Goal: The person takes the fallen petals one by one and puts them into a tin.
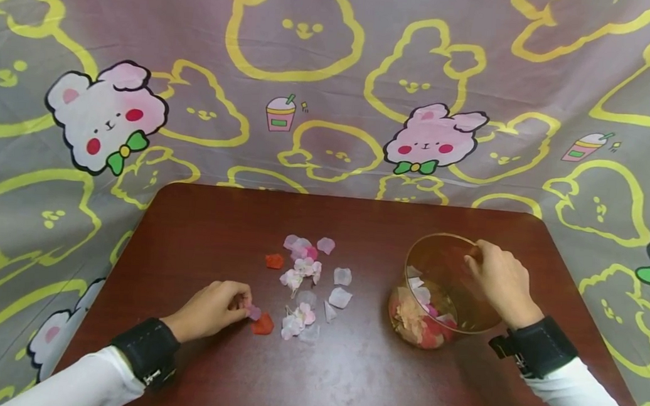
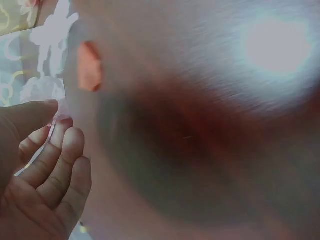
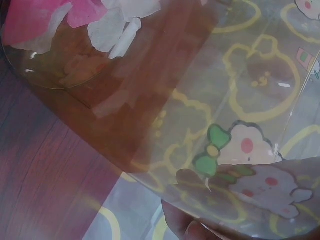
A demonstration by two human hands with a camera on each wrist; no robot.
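Petals point(image 1: 307, 281): loose scatter of pink, white and pale translucent pieces, with two red ones, lying on the middle of the dark brown table point(image 1: 346, 380); none stacked, most lying close together or touching; the red petal point(image 1: 262, 324) nearest the person lies at the near-left edge of the scatter, the other red one point(image 1: 274, 261) at the far-left edge.

Pink petal point(image 1: 253, 312): pinched between thumb and fingertips of the left hand point(image 1: 212, 311), at table level just beside the near red petal; the wrist view shows the remaining fingers point(image 2: 60, 170) curled loosely into the palm, seemingly to keep them out of the way of so thin a piece.

Clear cup point(image 1: 443, 293): transparent plastic, standing right of the scatter and tilted with its mouth turned toward the petals, apparently so that the opening is easy to reach; petals inside point(image 1: 421, 317), peach, red, pink and white, gathered in its low near part.

Right hand point(image 1: 500, 281): fingers curled over the far rim of the cup, gripping it and, by the look of it, holding the tilt steady; its wrist view looks through the cup wall point(image 3: 165, 100), petals showing at the top left.

Surroundings: grey cloth backdrop point(image 1: 334, 71) printed with yellow rabbit outlines and pink-and-white rabbits, hung behind and beside the table; black wrist straps and white sleeves on both arms.
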